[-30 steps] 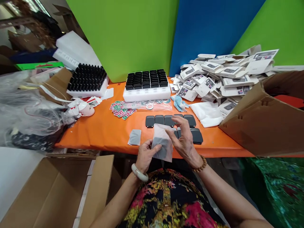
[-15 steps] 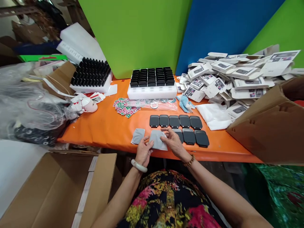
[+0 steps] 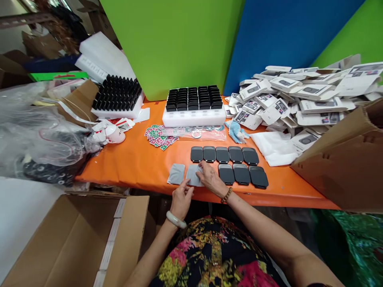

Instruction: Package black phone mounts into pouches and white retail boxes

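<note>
A grey cloth pouch (image 3: 192, 174) lies on the orange table beside a second grey pouch (image 3: 176, 174). My right hand (image 3: 213, 179) has its fingers and thumb on the right side of the first pouch, hiding that edge. Just below its lower left corner, my left hand (image 3: 181, 199) holds its thumb and fingers slightly apart, fingertips close to the cloth. To the right, flat black square devices lie in two rows; one in the near row (image 3: 226, 174) is nearest my right hand.
Behind stands a white foam tray (image 3: 194, 118) of black devices, with colourful cards (image 3: 160, 137) before it. White boxes (image 3: 314, 89) pile up at the right, near a carton (image 3: 338, 159). Plastic bags (image 3: 38, 131) cover the left end. An open carton (image 3: 62, 239) stands below.
The pouch has moved slightly left and down onto the table beside the other one. My left hand has eased off it and lower. My right hand has shifted left, uncovering a black device.
</note>
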Action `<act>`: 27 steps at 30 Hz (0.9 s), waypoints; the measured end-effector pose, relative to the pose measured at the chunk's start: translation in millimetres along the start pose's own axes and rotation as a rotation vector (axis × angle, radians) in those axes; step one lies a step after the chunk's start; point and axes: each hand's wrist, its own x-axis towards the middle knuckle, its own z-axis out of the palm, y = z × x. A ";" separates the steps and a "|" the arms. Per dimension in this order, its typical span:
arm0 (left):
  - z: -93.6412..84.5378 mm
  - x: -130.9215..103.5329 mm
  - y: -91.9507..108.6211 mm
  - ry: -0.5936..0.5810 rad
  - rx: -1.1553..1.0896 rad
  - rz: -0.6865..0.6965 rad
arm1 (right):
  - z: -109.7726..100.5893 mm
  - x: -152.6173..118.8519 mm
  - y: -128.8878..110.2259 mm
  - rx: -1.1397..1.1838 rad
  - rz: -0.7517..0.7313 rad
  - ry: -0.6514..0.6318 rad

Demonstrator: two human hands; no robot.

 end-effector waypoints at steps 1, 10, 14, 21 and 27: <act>1.4 2.1 1.3 -0.020 0.074 0.025 | -0.8 -1.1 -1.7 -0.069 -0.023 0.006; 3.3 12.5 4.5 -0.082 0.319 0.073 | -73.1 -16.1 33.6 -0.059 -0.073 0.410; 9.8 17.9 19.3 -0.139 0.243 0.036 | -138.0 -32.2 92.1 -0.181 0.146 0.669; 39.6 11.4 49.4 -0.297 0.121 0.046 | -173.3 -32.1 150.3 -0.353 0.419 0.666; 57.3 8.8 61.2 -0.372 0.049 0.032 | -175.1 -30.0 150.2 -0.343 0.443 0.704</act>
